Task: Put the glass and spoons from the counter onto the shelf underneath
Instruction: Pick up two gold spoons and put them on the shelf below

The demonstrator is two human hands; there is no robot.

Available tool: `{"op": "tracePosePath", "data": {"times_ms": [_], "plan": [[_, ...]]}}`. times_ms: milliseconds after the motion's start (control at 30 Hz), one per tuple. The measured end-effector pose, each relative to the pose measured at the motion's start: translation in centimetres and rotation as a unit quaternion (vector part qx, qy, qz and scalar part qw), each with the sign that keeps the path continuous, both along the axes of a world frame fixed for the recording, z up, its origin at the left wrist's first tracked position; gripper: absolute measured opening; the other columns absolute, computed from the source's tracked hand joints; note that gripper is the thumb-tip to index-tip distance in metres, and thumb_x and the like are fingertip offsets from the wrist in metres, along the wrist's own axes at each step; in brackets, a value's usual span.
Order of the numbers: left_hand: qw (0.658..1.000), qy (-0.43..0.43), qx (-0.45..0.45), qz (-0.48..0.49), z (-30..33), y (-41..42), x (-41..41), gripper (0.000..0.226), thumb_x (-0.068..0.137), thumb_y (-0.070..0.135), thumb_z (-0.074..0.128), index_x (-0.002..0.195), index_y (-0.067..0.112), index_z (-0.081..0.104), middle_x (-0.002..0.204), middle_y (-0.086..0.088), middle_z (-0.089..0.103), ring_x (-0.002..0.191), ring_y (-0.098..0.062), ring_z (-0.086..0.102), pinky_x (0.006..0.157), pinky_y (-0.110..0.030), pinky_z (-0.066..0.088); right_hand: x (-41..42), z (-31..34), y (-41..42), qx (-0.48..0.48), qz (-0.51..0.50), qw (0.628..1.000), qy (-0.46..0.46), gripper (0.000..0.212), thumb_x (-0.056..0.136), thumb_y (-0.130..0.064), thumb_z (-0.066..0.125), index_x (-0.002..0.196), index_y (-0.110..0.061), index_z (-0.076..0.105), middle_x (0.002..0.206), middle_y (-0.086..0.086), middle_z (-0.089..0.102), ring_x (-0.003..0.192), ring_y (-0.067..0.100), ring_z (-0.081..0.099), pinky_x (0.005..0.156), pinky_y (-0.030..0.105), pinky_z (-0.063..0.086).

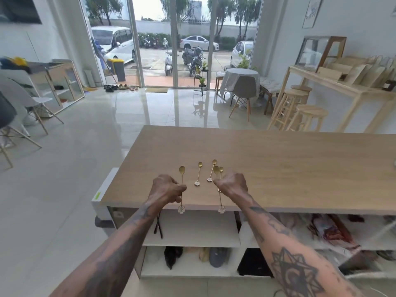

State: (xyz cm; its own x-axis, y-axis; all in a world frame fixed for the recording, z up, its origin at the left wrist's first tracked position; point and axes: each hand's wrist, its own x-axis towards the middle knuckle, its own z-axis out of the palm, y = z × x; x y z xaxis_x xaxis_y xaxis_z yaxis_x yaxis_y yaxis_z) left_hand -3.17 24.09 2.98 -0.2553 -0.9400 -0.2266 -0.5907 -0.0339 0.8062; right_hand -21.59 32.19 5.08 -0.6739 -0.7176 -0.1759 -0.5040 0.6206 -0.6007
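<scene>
Gold flower-ended spoons are being gathered from a wooden counter in a bright tiled room. The left hand is closed around the stem of one spoon, held upright with its bowl up and its flower charm hanging past the counter's near edge. The right hand is likewise closed on what appear to be two spoons, bowls raised above the knuckles and one flower charm dangling below. Two more spoons are left lying on the counter between the hands, just beyond the fingers.

No glass can be made out on the counter; only a sliver of something at the far right edge is seen, too small to tell.

The white upper shelf lies directly beneath, bare at its front except for dark chopstick-like sticks on the left. The held spoons would best be lowered past the counter edge without the charms being snagged, laid flat on the bare shelf clear of the sticks, and only then released; the remaining pair would be fetched afterwards.
</scene>
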Motion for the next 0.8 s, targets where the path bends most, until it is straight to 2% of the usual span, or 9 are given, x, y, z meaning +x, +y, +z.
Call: {"op": "tracePosePath", "data": {"times_ms": [100, 167, 267, 333, 400, 500, 633, 733, 800], "plan": [[1.0, -0.004, -0.015, 0.011, 0.1, 2.6, 1.5, 0.018, 0.08, 0.021, 0.078, 0.076, 0.004, 0.077, 0.069, -0.01, 0.079, 0.052, -0.012, 0.075, 0.054, -0.023, 0.061, 1.3, -0.5, 2.2, -0.004, 0.013, 1.0, 0.002, 0.039, 0.081, -0.028, 0.066, 0.051, -0.016, 0.043, 0.06, 0.003, 0.049, 0.067, 0.023, 0.052, 0.044, 0.021, 0.029], [1.0, -0.01, -0.018, 0.011, 0.1, 3.9, 2.4, 0.017, 0.08, 0.022, 0.078, 0.073, 0.007, 0.077, 0.068, -0.008, 0.079, 0.052, -0.01, 0.075, 0.053, -0.021, 0.061, 2.2, -0.7, 3.2, -0.001, 0.019, 1.0, -0.006, 0.038, 0.08, -0.027, 0.066, 0.049, -0.016, 0.045, 0.055, 0.001, 0.046, 0.058, 0.022, 0.05, 0.042, 0.02, 0.029], [1.0, -0.008, 0.0, 0.009, -0.8, 5.2, 3.5, 0.016, 0.081, 0.021, 0.077, 0.071, 0.008, 0.076, 0.069, -0.011, 0.08, 0.066, -0.019, 0.08, 0.068, -0.032, 0.066, 3.6, -1.6, 4.0, 0.023, 0.033, 0.999, -0.02, 0.024, 0.081, -0.029, 0.065, 0.066, -0.01, 0.065, 0.06, 0.002, 0.052, 0.059, 0.021, 0.052, 0.046, 0.021, 0.032], [1.0, -0.011, 0.019, 0.011, -2.3, 5.8, 4.2, 0.019, 0.081, 0.023, 0.077, 0.072, 0.007, 0.076, 0.069, -0.011, 0.079, 0.072, -0.024, 0.08, 0.073, -0.037, 0.066, 4.4, -3.1, 4.2, 0.029, 0.039, 0.998, -0.033, 0.024, 0.081, -0.031, 0.064, 0.067, -0.011, 0.063, 0.065, 0.003, 0.053, 0.069, 0.023, 0.053, 0.047, 0.023, 0.032], [0.999, -0.023, 0.033, 0.014, -4.3, 6.1, 4.9, 0.021, 0.082, 0.026, 0.076, 0.071, 0.008, 0.077, 0.062, -0.008, 0.078, 0.065, -0.019, 0.079, 0.067, -0.034, 0.065, 5.2, -5.2, 4.5, 0.033, 0.035, 0.998, -0.045, 0.034, 0.081, -0.03, 0.063, 0.054, -0.014, 0.051, 0.057, 0.001, 0.046, 0.062, 0.021, 0.049, 0.043, 0.022, 0.027], [0.997, -0.041, 0.054, 0.029, -8.3, 6.5, 6.1, 0.019, 0.079, 0.024, 0.078, 0.068, 0.009, 0.078, 0.052, -0.001, 0.074, 0.046, -0.002, 0.07, 0.047, -0.018, 0.055, 6.6, -8.7, 4.4, 0.054, 0.03, 0.997, -0.045, 0.037, 0.081, -0.028, 0.061, 0.05, -0.017, 0.045, 0.06, 0.001, 0.047, 0.051, 0.016, 0.041, 0.042, 0.023, 0.026], [0.992, -0.076, 0.098, 0.033, -14.1, 6.2, 7.5, 0.021, 0.076, 0.024, 0.074, 0.059, 0.01, 0.076, 0.053, -0.005, 0.074, 0.044, -0.002, 0.067, 0.058, -0.024, 0.061, 8.0, -14.2, 2.6, 0.089, 0.033, 0.994, -0.061, 0.025, 0.083, -0.029, 0.061, 0.064, -0.013, 0.059, 0.073, 0.007, 0.058, 0.066, 0.022, 0.054, 0.053, 0.026, 0.038], [0.988, -0.092, 0.113, 0.039, -18.2, 4.6, 7.8, 0.025, 0.074, 0.022, 0.073, 0.051, 0.014, 0.07, 0.058, -0.01, 0.076, 0.057, -0.015, 0.074, 0.064, -0.031, 0.061, 8.5, -18.8, 0.1, 0.114, 0.028, 0.99, -0.079, 0.024, 0.084, -0.032, 0.063, 0.078, -0.009, 0.068, 0.081, 0.009, 0.064, 0.073, 0.026, 0.061, 0.057, 0.028, 0.043], [0.987, -0.109, 0.119, 0.029, -20.6, 2.8, 7.4, 0.024, 0.071, 0.024, 0.072, 0.049, 0.015, 0.069, 0.055, -0.006, 0.075, 0.053, -0.013, 0.069, 0.06, -0.03, 0.058, 8.4, -22.0, -2.1, 0.116, 0.023, 0.988, -0.102, 0.024, 0.085, -0.034, 0.065, 0.076, -0.011, 0.068, 0.074, 0.006, 0.062, 0.07, 0.025, 0.062, 0.057, 0.027, 0.044]]}}
